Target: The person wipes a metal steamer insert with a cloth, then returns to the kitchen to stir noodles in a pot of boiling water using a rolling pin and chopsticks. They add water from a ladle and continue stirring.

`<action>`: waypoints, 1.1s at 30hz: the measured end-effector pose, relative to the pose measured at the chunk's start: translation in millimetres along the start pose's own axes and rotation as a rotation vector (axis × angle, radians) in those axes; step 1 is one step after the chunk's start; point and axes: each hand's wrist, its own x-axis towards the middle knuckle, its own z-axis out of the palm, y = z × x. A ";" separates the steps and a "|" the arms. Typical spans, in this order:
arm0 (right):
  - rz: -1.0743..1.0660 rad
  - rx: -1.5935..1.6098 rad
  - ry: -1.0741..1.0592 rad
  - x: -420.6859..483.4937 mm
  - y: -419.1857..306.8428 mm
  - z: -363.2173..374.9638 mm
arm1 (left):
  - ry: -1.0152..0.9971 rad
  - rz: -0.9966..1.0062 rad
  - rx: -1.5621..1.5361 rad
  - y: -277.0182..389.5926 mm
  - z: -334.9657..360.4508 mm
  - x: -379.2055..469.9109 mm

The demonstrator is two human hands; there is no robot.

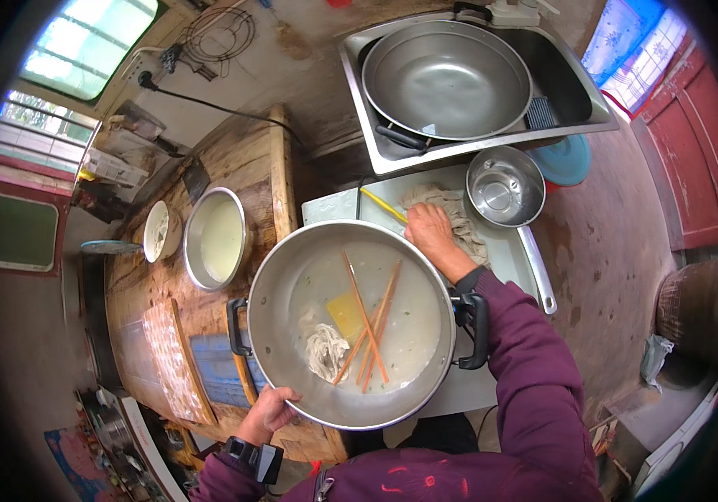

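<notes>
A large two-handled metal pot (274,314) stands before me with cloudy water in it. In the water lie several wooden chopsticks (375,326), a yellow sponge or cloth (345,314) and a crumpled white cloth (326,352). My left hand (269,411) grips the pot's near-left rim, thumb over the edge. Beyond the far-right rim, my right hand (431,232) is closed at the near end of a slim yellow stick (381,204). A crumpled beige cloth (469,232) lies beside and partly behind that hand, on a pale surface (331,207).
A steel saucepan (504,188) stands right of the cloth, its handle towards me. Behind, a wide pan (447,81) sits over a metal sink (569,81). The wooden table (258,182) at left carries a metal bowl (218,241), a white bowl (161,232) and a floury board (174,361).
</notes>
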 end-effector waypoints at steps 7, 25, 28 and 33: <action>0.402 0.665 -0.151 -15.3 4.5 -42.9 | -0.021 0.010 0.010 -5.6 -9.5 6.1; 0.371 1.147 -0.421 -8.2 5.3 -112.4 | 0.111 0.618 0.425 75.4 -42.4 -57.5; 0.388 1.236 -0.358 2.8 0.0 -124.3 | 0.127 0.859 0.545 110.2 -16.6 -59.3; 0.255 1.148 -0.420 18.6 -10.1 -141.0 | 0.138 1.340 1.037 153.0 65.0 -46.6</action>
